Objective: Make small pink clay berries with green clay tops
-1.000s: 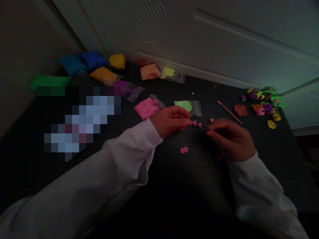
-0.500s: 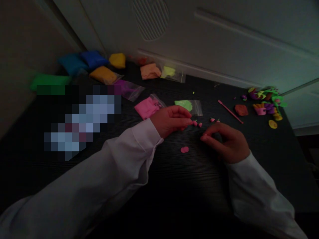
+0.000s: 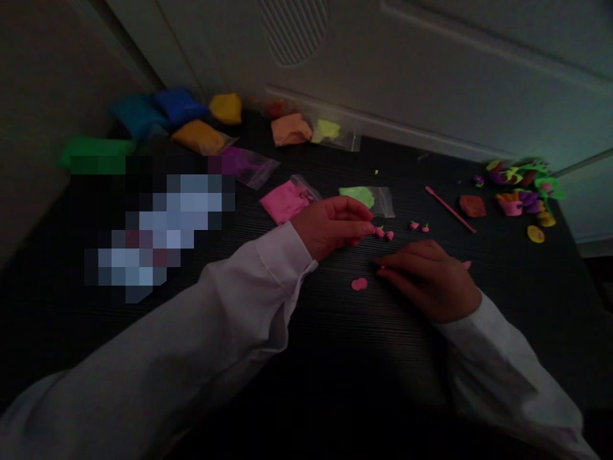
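My left hand (image 3: 332, 227) is curled, thumb against fingers, with a small pink piece of clay (image 3: 371, 230) showing at the tips. Right beside those fingertips lie little pink clay berries (image 3: 380, 232), some with green tops. My right hand (image 3: 428, 278) hovers low over the dark table, its thumb and forefinger around a tiny pink clay bit (image 3: 382, 268). Left of it is a flat pink clay piece (image 3: 359, 284) shaped like joined discs. Behind the right knuckles, another pink piece (image 3: 467, 265) is partly hidden. Two more berries (image 3: 419, 227) lie beyond that hand.
A pink stick tool (image 3: 450, 209) and a reddish-brown clay lump (image 3: 472, 206) lie right. Colourful clay figures (image 3: 510, 203) crowd the far right. Bags of pink clay (image 3: 282, 201), light green clay (image 3: 357, 196) and other colours line the back and left. A pixelated area covers the left.
My right hand has lowered slightly and its fingertips have shifted left, towards the flat pink piece. A pink piece behind its knuckles now shows. The left hand keeps its pose; the view has shifted a little.
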The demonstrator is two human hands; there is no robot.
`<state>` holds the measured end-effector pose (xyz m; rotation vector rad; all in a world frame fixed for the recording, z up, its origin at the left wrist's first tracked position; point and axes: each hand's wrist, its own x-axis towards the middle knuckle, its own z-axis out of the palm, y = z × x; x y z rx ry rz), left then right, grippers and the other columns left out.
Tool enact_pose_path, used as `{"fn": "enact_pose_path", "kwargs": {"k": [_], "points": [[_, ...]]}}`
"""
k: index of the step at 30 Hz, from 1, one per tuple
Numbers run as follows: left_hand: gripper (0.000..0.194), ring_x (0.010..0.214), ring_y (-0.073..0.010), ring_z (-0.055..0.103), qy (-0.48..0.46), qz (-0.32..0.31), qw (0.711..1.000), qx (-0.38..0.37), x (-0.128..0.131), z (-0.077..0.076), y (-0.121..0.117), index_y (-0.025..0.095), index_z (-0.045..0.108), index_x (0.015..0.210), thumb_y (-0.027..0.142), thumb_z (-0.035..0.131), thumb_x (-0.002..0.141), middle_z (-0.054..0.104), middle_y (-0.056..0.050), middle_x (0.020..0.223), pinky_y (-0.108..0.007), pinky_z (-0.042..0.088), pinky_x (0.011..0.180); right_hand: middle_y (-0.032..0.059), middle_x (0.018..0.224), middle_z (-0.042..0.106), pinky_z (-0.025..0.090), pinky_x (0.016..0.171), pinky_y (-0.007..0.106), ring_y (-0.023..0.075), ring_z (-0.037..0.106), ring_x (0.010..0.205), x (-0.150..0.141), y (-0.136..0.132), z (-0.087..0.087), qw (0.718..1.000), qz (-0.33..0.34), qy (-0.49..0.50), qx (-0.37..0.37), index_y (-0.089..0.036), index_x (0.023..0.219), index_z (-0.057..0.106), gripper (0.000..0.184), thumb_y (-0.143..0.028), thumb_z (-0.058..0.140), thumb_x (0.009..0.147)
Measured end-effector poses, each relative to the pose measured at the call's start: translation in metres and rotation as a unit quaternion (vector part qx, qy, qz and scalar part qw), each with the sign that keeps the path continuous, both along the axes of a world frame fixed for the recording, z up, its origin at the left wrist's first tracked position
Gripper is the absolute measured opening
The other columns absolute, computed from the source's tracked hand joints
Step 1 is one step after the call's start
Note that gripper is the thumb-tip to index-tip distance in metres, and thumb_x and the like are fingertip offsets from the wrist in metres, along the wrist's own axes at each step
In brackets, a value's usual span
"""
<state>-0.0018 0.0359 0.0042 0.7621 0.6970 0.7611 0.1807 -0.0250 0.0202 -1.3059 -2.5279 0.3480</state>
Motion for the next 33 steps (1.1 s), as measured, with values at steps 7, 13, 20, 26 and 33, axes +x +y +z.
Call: {"fn": "enact_pose_path", "kwargs": {"k": [7, 13, 20, 26, 33], "points": [[0.015, 0.049, -0.0029, 0.05, 0.012, 0.003, 1.0, 0.001, 0.0, 0.0, 0.0, 0.011, 0.051, 0.072, 0.002, 0.057, 0.061, 0.056, 0.004, 0.059, -0.017, 0.037, 0.05, 0.0007, 0.081, 0.063, 0.036, 0.074, 0.033, 0.0136, 0.056, 0.076, 0.002, -0.012, -0.002, 0.998, -0.049, -0.02, -0.03, -0.024, 0.091, 0.061, 0.019, -0.03, 0.05, 0.077], [0.013, 0.049, -0.0024, 0.049, 0.029, 0.001, 1.0, -0.003, 0.001, 0.003, 0.001, 0.012, 0.051, 0.072, 0.002, 0.054, 0.064, 0.056, 0.004, 0.059, -0.018, 0.037, 0.052, 0.0012, 0.082, 0.063, 0.034, 0.077, 0.035, 0.0139, 0.056, 0.077, 0.003, -0.019, -0.008, 0.997, -0.056, -0.031, -0.036, -0.025, 0.096, 0.06, 0.023, -0.033, 0.05, 0.077], [0.012, 0.05, -0.0022, 0.05, 0.039, -0.001, 0.999, 0.011, 0.001, 0.002, 0.001, 0.013, 0.05, 0.072, 0.003, 0.053, 0.066, 0.055, 0.005, 0.061, -0.017, 0.037, 0.052, 0.0059, 0.091, 0.059, 0.043, 0.075, 0.029, 0.0149, 0.055, 0.085, 0.008, -0.022, 0.018, 0.991, -0.091, 0.046, -0.09, -0.018, 0.096, 0.058, 0.025, -0.029, 0.053, 0.074], [0.011, 0.05, -0.0017, 0.049, 0.028, 0.0, 0.999, 0.018, 0.002, 0.002, 0.0, 0.012, 0.05, 0.072, 0.003, 0.052, 0.067, 0.054, 0.005, 0.06, -0.017, 0.037, 0.052, 0.0007, 0.064, 0.059, 0.046, 0.048, 0.024, 0.0106, 0.055, 0.053, 0.007, -0.003, 0.029, 0.902, -0.238, 0.061, -0.356, -0.019, 0.078, 0.057, 0.028, -0.045, 0.052, 0.071], [0.012, 0.047, -0.0015, 0.047, 0.012, 0.001, 1.0, 0.017, 0.003, 0.002, 0.0, 0.011, 0.049, 0.071, 0.0, 0.051, 0.066, 0.053, 0.005, 0.057, -0.017, 0.036, 0.051, -0.0002, 0.053, 0.058, 0.048, 0.046, 0.024, 0.0113, 0.056, 0.05, -0.01, 0.035, 0.033, 0.765, -0.287, -0.018, -0.576, -0.018, 0.058, 0.055, 0.023, -0.036, 0.069, 0.054]]}}
